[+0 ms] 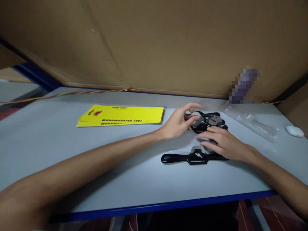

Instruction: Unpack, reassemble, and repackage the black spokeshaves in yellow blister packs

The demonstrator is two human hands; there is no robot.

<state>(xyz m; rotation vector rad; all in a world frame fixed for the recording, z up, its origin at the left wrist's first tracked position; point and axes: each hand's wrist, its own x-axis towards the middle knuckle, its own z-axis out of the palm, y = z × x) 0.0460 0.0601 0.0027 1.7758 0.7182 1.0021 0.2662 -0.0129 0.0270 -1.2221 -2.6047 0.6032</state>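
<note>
A black spokeshave [197, 157] with a silver blade lies flat near the middle of the table. Behind it is a pile of black tools with silver blades [213, 121]. My left hand [180, 120] is at the left side of the pile, its thumb and curled fingers closed round a tool with a silver plate [196, 118]. My right hand [220, 141] hangs over the front of the pile and the right handle of the single spokeshave, fingers apart and bent downward. Its palm side is hidden, and no held object shows.
Yellow printed cards [125, 115] lie stacked at the left back. Clear plastic packaging [252, 123] and a white mouse-like object [295, 131] are at the right. A twisted cable [96, 92] runs along the back edge, before a brown panel [154, 48].
</note>
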